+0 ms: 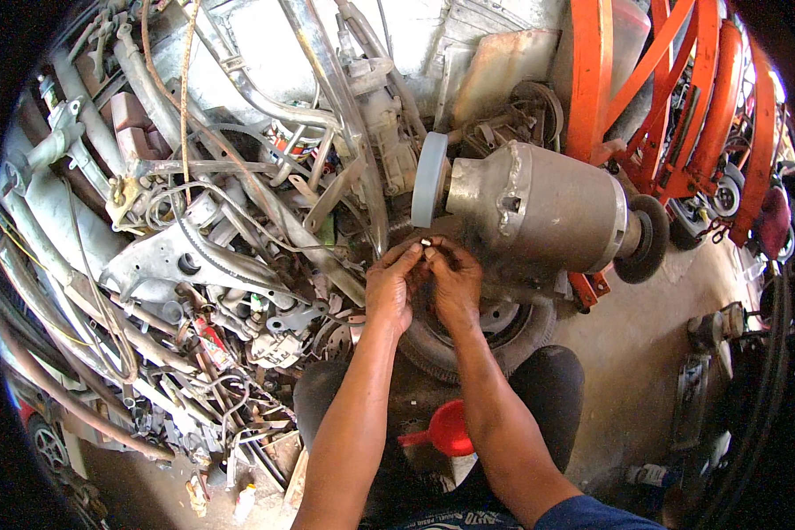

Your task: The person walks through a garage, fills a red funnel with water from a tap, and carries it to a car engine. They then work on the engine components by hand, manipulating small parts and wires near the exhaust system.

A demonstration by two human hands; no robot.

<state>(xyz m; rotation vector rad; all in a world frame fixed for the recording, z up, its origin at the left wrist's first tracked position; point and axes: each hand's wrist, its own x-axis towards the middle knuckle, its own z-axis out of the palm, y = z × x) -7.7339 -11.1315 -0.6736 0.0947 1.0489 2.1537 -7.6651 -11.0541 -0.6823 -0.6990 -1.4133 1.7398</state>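
Close together in front of the grinder, my left hand and my right hand are both closed with thumbs and fingers pinched. A small shiny metal piece shows between the fingertips; its kind is too small to make out, and fingers cover most of it. Just above and beyond the hands stands the bench grinder, with a pale blue-grey wheel at its left end and a dark round wheel at its right. The fingertips are below the pale wheel, apart from it.
Below the grinder lies a tyre with a rim. A red plastic dipper sits between my legs. Piled metal car parts crowd the left side, and an orange metal frame rises at the right. Concrete floor shows right.
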